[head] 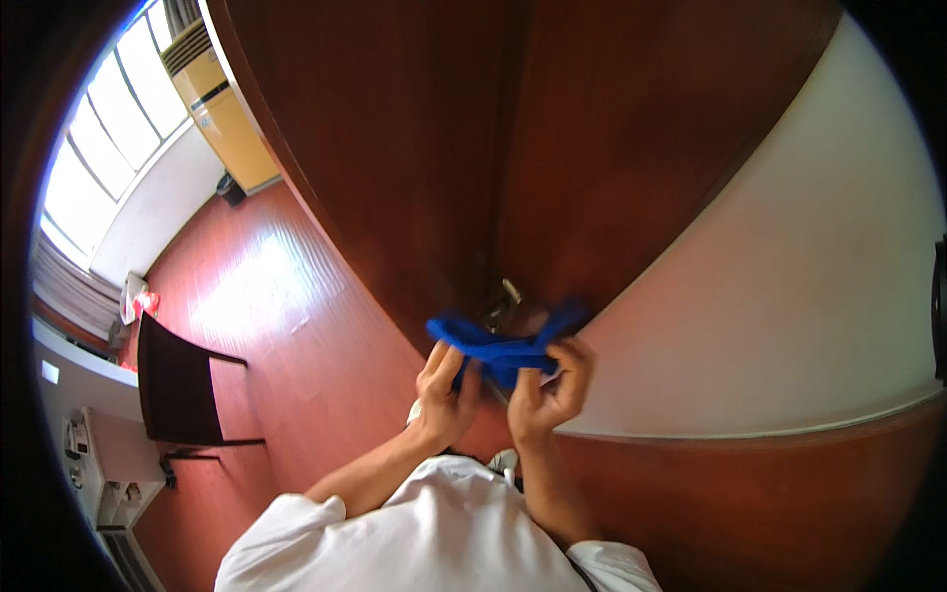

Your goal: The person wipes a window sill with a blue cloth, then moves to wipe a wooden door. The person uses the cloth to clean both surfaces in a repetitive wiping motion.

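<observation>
Between my two hands a blue cloth (492,351) is stretched and bunched, its right end blurred. My left hand (446,396) pinches its left part between thumb and fingers. On the other side my right hand (551,388) grips the cloth with curled fingers. Just beyond the cloth are metal door handles (508,300), partly hidden by it. They sit at the seam of a dark reddish-brown wooden double door (592,126) that rises in front of me. Whether the cloth touches the handles I cannot tell.
A white wall (799,274) adjoins the door on the right. To the left, a dark chair (181,385) stands on the reddish wood floor (296,392). Farther off are a floor-standing air conditioner (229,126), a small black bin (230,190) and a white cabinet (122,459).
</observation>
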A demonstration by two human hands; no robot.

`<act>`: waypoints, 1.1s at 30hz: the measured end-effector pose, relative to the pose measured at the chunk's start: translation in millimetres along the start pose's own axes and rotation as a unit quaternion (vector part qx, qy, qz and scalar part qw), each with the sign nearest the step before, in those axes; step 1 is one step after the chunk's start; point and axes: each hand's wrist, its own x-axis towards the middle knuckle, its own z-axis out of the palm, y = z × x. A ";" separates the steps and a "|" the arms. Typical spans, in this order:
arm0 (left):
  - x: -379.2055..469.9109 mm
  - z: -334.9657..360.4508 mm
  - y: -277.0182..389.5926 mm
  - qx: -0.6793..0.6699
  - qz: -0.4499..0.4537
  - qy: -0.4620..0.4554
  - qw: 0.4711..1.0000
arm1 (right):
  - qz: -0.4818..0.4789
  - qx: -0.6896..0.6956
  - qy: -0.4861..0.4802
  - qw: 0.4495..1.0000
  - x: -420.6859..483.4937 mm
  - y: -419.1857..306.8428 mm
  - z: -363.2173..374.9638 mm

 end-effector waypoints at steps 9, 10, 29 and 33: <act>25.0 52.4 -51.5 -0.036 -0.020 -0.071 0.997 | -0.049 -0.158 0.038 0.985 -8.7 35.9 -2.3; 26.5 56.6 -60.7 -0.031 -0.020 -0.068 0.997 | -0.038 -0.163 0.046 0.985 -16.6 41.4 0.5; 51.2 121.1 -101.7 0.078 -0.060 -0.268 0.959 | 0.275 -0.053 0.076 0.957 -54.8 163.4 4.8; 51.6 147.7 -118.5 0.171 -0.063 -0.334 0.925 | 0.341 0.033 0.057 0.938 -73.1 206.5 -9.0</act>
